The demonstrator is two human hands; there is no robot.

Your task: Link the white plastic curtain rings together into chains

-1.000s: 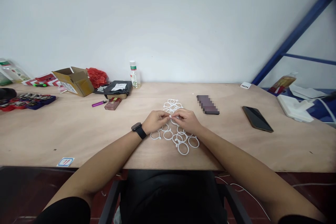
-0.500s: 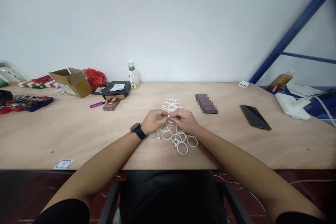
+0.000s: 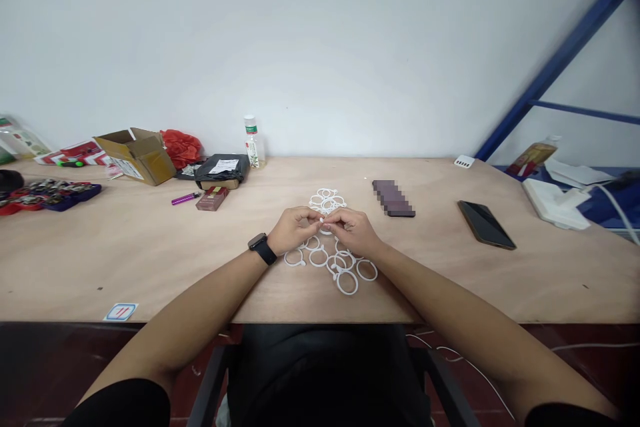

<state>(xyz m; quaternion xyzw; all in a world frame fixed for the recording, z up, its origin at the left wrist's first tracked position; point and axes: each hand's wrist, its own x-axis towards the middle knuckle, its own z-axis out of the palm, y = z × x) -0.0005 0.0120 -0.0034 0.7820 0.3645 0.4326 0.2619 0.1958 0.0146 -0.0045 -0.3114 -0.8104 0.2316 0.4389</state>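
My left hand [image 3: 295, 228], with a black watch [image 3: 263, 249] on its wrist, and my right hand [image 3: 356, 230] meet fingertip to fingertip above the table. Thumbs and forefingers of both pinch a small white plastic ring [image 3: 321, 220]; mostly its knob shows, and the fingers hide much of the rest. Several more white rings with small knobs lie around my hands. A loose group [image 3: 347, 293] spreads nearer to me, some of them overlapping, while a tighter cluster [image 3: 327, 190] sits just beyond my fingers.
On the wooden table [image 3: 175, 260], a smartphone [image 3: 486, 224] and a pixelated dark object [image 3: 394, 198] lie to the right, near a white power strip [image 3: 555, 203]. Leftward are a dark red pack [image 3: 213, 199], a purple lighter [image 3: 185, 199], a bottle [image 3: 253, 147] and an open carton [image 3: 143, 157].
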